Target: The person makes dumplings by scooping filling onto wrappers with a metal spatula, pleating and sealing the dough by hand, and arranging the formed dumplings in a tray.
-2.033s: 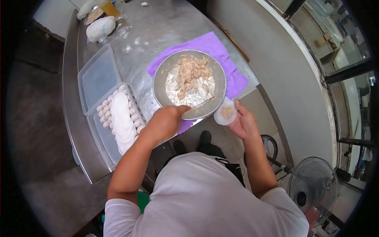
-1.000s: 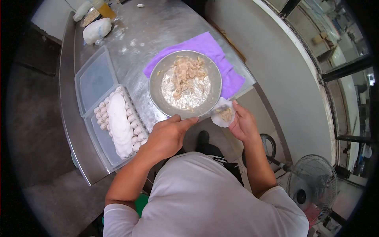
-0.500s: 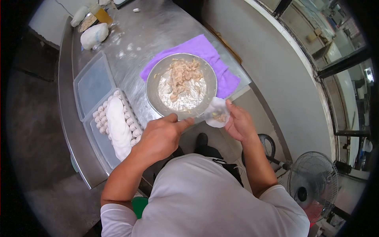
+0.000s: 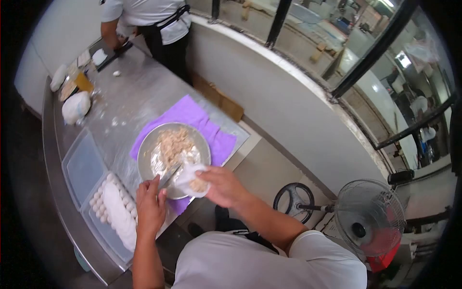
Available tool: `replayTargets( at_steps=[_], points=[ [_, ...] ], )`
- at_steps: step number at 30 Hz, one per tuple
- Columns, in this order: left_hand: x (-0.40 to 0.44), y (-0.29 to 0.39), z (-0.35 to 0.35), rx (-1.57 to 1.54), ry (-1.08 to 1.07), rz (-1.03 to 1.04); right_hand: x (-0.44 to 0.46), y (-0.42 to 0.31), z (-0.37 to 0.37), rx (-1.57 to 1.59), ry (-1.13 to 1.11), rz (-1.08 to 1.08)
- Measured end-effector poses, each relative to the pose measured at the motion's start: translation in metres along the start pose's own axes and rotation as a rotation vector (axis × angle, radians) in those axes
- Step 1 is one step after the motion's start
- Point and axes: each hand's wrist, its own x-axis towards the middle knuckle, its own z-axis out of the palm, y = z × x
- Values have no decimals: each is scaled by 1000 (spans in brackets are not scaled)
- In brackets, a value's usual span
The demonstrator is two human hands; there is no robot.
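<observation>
Nearest, the left hand (image 4: 151, 207) sits at the bowl's seven o'clock, its fingers at the near end of a flat metal spatula (image 4: 170, 175); whether they grip it or have let go, I cannot tell. The right hand (image 4: 222, 187) pinches a round dough wrapper (image 4: 185, 181) with a dab of filling on it. Half a second ago the wrapper stood outside the rim near four o'clock, the spatula against it — now it overlaps the rim at five o'clock, while the blade angles into the steel bowl (image 4: 146, 156), towards one o'clock.

The minced filling (image 4: 173, 144) remains heaped towards the bowl's twelve o'clock, on the purple cloth (image 4: 190, 107). At eight o'clock the clear plastic box (image 4: 100, 232) keeps its dumplings (image 4: 100, 207) and stack of white wrappers (image 4: 118, 212).

Farther off, the view has swung: a co-worker (image 4: 149, 21) in a white shirt now shows at twelve o'clock.
</observation>
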Motion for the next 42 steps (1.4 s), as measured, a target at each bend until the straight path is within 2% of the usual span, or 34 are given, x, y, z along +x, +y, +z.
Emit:
replayTargets(
  at_steps=[1,3,4,6,7,9,11,14,16,18,19,20,21,22,23,26,27,29,31,35,37,39,42],
  points=[
    [-2,3,3,-13,8,19,3,7,5,-12,3,-21],
    [-9,13,9,-1449,-167,-559,5,23,14,-166,-6,3],
    [-5,30,5,-1696,-209,-643,2,25,25,-173,-2,-7],
    [-8,17,8,-1723,-204,-646,-2,28,46,-569,-72,11],
    [-12,7,8,-1744,-197,-663,-3,30,45,-576,-72,2],
    [-20,-4,-4,-1826,-172,-660,-10,35,42,-1430,-236,-508],
    [-27,-12,-22,-1878,-207,-735,-20,43,52,-1427,-241,-428],
    [-47,-25,-47,-1917,-215,-683,-23,61,68,-1409,-217,-381],
    [-64,-31,-57,-1918,-217,-640,-24,78,79,-1376,-251,-550],
    [-89,-35,-59,-2060,-125,-336,-27,92,95,-1341,-309,-527],
    [-95,-30,-62,-2062,-113,-338,-29,98,105,-1300,-364,-506],
    [-99,-22,-66,-2040,-14,-330,-31,104,114,-1295,-379,-494],
    [-105,-22,-74,-2004,98,-337,-34,114,124,-1226,-348,-503],
    [-112,-32,-82,-1922,83,-293,-36,128,134,-1143,-331,-490],
    [-117,-36,-91,-1858,140,-311,-36,138,143,-920,-373,-384],
    [-138,-51,-110,-1854,172,-256,-45,160,166,-688,-396,-218],
    [-145,-54,-118,-1731,168,-257,-46,166,170,-670,-431,-168],
    [-155,-62,-128,-1602,182,-282,-48,177,176,-750,-478,-274],
    [-161,-68,-132,-1655,272,-31,-52,184,185,-794,-475,-256],
    [-171,-65,-158,-1646,350,-10,-53,197,197,-824,-528,-269],
    [-182,-74,-158,-1552,354,-21,-58,205,206,-802,-501,-247],
    [-187,-82,-155,-1349,480,42,-57,211,210,-778,-474,-232],
    [-191,-80,-161,-1338,530,-24,-54,213,206,-829,-505,-338]
  ],
)
